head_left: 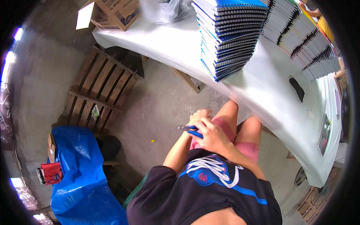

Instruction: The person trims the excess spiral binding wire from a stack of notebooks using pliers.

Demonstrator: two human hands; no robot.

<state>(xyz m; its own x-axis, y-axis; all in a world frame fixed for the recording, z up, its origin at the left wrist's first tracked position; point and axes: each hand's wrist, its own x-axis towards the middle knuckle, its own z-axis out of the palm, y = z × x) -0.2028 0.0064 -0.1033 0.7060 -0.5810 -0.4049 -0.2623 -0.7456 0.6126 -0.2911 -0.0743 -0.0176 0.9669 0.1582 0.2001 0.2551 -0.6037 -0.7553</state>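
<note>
My right hand (pixel 214 132) is closed around blue-handled pliers (pixel 194 131), whose dark metal jaws point left. It lies across my left wrist, above my lap. Just beyond it is my left hand (pixel 200 114), near my thigh; its fingers are mostly hidden, so I cannot tell if they are open or closed. On the white-covered table (pixel 165 42) ahead stands a tall stack of spiral-bound notebooks (pixel 236 41) with blue covers and dark coils. More stacked spiral-bound books (pixel 300 37) with pale pages stand to its right.
A cardboard box (pixel 116 13) and clear plastic bags (pixel 167 13) sit at the table's far left. A dark flat piece (pixel 296 90) lies on the right part. Wooden pallet (pixel 101 82) and blue tarp (pixel 80 168) are on my left. Another person (pixel 324 26) is at the far right.
</note>
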